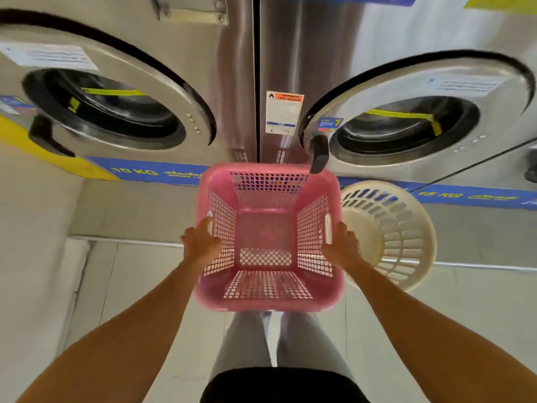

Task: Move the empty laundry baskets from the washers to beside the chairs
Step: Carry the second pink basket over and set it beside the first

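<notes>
An empty pink square laundry basket (268,237) hangs in front of me, between two steel washers. My left hand (200,242) grips its left rim and my right hand (344,245) grips its right rim. Just to its right a cream round laundry basket (389,234) stands on the floor, also empty, below the right washer. No chairs are in view.
The left washer door (110,112) and the right washer door (406,129) face me, both closed, with a black handle (319,154) jutting out just above the pink basket. A raised concrete plinth (139,210) runs under the machines. Tiled floor (139,286) lies below my arms.
</notes>
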